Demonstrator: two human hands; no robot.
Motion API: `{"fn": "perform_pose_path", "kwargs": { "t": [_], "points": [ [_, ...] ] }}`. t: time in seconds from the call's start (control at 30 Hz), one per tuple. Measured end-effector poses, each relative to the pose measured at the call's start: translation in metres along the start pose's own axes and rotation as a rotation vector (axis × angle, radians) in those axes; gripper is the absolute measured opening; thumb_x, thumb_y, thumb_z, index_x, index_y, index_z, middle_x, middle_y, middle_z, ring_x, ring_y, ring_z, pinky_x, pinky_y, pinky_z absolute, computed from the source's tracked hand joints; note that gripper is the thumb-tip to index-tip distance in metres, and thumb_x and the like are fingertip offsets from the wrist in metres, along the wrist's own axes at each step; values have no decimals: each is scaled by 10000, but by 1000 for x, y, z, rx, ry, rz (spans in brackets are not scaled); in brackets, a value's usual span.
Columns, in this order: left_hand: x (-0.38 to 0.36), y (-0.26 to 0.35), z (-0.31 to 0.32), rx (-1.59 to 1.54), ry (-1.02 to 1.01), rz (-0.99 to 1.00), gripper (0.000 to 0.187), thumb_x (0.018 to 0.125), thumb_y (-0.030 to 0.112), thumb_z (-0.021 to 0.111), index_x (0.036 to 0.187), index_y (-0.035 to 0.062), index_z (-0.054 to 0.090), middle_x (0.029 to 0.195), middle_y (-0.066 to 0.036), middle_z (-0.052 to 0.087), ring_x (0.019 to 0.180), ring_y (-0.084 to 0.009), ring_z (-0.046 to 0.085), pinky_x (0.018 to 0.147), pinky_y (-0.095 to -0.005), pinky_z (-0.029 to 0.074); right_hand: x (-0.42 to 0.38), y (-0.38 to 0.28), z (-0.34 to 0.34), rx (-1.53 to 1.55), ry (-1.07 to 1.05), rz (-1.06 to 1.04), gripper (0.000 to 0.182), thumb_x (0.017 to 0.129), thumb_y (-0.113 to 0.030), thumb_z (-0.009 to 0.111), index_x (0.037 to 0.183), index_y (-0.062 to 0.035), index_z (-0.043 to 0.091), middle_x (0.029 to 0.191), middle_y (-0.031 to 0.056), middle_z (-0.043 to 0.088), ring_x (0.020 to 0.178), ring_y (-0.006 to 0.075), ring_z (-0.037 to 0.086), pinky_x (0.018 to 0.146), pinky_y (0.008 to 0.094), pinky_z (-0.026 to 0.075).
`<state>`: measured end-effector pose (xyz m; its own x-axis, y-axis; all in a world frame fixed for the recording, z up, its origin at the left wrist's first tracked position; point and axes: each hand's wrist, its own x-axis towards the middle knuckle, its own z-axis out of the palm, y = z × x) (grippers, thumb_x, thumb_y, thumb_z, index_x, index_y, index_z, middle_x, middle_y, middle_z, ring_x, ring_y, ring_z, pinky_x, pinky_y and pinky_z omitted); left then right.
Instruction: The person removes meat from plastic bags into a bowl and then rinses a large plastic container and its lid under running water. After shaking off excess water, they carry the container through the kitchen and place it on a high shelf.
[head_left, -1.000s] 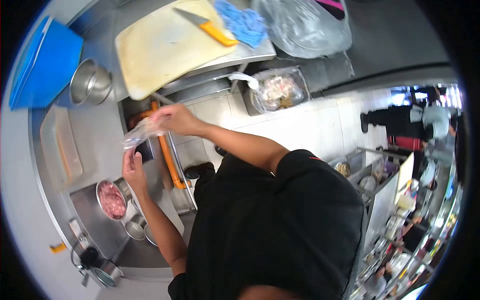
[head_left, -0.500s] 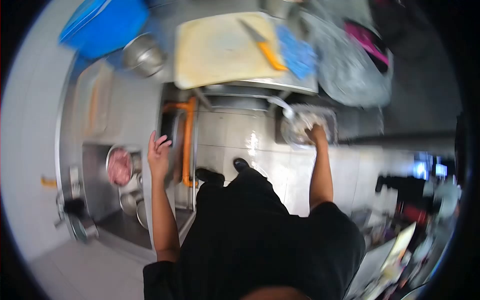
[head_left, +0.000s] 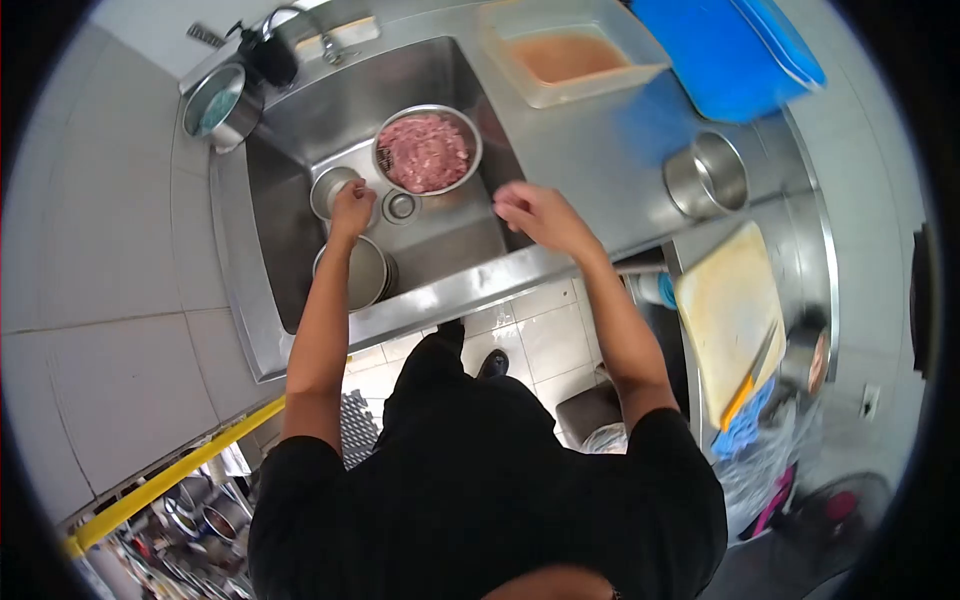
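Note:
In the steel sink [head_left: 465, 235], my left hand [head_left: 352, 208] reaches down to a small round metal bowl [head_left: 325, 190], its fingers closed at the rim. Below that hand, a stack of round metal dishes [head_left: 368, 275] is partly covered by my forearm. A metal strainer bowl [head_left: 472, 130] heaped with pink raw meat [head_left: 425, 152] sits near the back of the basin, beside the drain [head_left: 400, 208]. My right hand [head_left: 540, 215] hovers over the sink's right edge, fingers loosely curved and apart from the thumb, with nothing visible in them.
A plastic tub [head_left: 625, 78] with reddish liquid, a blue container [head_left: 730, 60] and a metal pot [head_left: 705, 175] stand right of the sink. Farther right lies a cutting board [head_left: 730, 300] with an orange-handled knife [head_left: 738, 402]. A faucet [head_left: 330, 48] and another pot [head_left: 222, 110] are at back left.
My view has turned left, from the cutting board to the sink. My right hand has left the container by the floor. My left hand has moved into the sink, onto the small bowl.

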<state>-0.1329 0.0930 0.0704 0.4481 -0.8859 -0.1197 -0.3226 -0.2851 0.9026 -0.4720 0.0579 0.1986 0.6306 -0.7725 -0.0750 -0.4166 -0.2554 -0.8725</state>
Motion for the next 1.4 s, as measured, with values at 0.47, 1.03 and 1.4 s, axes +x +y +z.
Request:
{"fn": "perform_pose_path", "kwargs": {
  "t": [0.47, 1.03, 1.4],
  "points": [
    [84, -109, 82, -603, -259, -593, 343, 815, 138, 585, 1116, 23, 469, 1006, -101, 555, 819, -192, 585, 665, -348, 541, 246, 153, 174, -623, -6, 136, 316, 750, -66, 577, 1064, -34, 562, 990, 224, 593, 974, 381, 570, 812, 444, 465],
    [97, -94, 85, -733, -316, -635, 575, 762, 31, 461, 1321, 79, 335, 1171, -163, 509, 953, -348, 586, 717, -506, 544, 347, 184, 78, -614, -95, 572, 533, 747, -147, 583, 1233, 36, 465, 1162, 236, 554, 1115, 400, 512, 941, 408, 436],
    [49, -42, -15, -507, -269, -555, 413, 723, -13, 462, 1134, 10, 490, 934, -99, 581, 662, -195, 591, 456, -324, 485, 265, 103, 70, -332, 128, 590, 341, 706, -137, 627, 991, 50, 614, 1013, 273, 605, 1009, 373, 586, 876, 406, 476]
  ]
}}
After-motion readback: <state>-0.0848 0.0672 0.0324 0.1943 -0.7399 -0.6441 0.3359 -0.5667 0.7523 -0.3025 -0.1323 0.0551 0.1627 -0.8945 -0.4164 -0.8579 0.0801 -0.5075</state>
